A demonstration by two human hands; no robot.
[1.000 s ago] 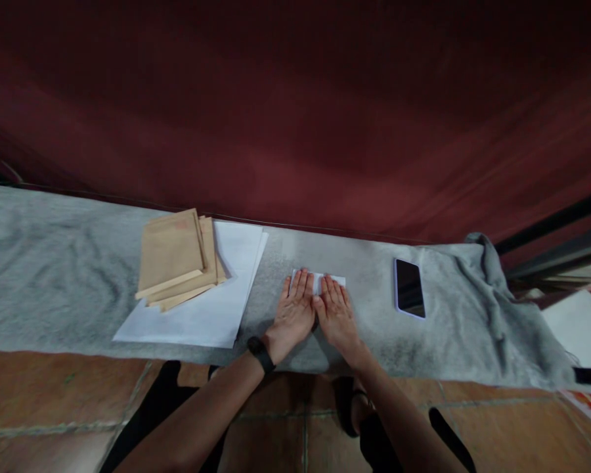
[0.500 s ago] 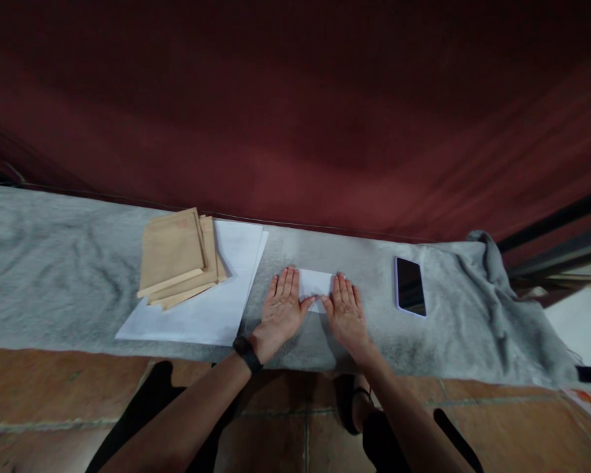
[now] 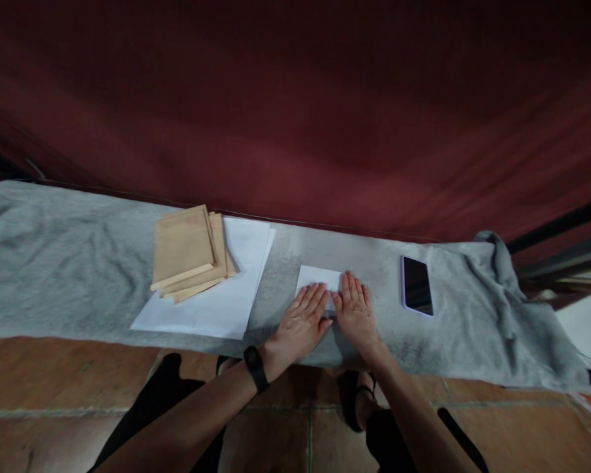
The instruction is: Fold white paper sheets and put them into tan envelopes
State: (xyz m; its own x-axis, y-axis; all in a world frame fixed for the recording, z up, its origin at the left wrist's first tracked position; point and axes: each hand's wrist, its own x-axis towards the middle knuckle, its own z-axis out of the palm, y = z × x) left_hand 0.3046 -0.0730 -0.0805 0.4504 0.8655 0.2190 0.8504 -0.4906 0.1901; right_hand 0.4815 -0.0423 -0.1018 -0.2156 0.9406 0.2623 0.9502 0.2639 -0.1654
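Note:
A small white piece of paper (image 3: 318, 274), seemingly folded, lies on the grey cloth in front of me. My left hand (image 3: 303, 322) rests flat on its near left part, fingers stretched forward and covering the lower edge. Flat along the paper's right edge lies my right hand (image 3: 355, 309), its fingers straight and the thumb reaching over the paper. Neither hand grips anything. A dark band (image 3: 256, 369) is round my left wrist.
Several brown paper envelopes (image 3: 184, 246) lie stacked on large white sheets (image 3: 226, 312) to the left. A phone (image 3: 417, 286) with a purple edge lies to the right. The grey cloth (image 3: 79, 276) covers a long narrow surface, with a dark red curtain (image 3: 295, 131) behind.
My left hand has slid from the paper's left edge onto its lower middle, closer to my right hand. The right hand stays at the right edge. The view has shifted slightly.

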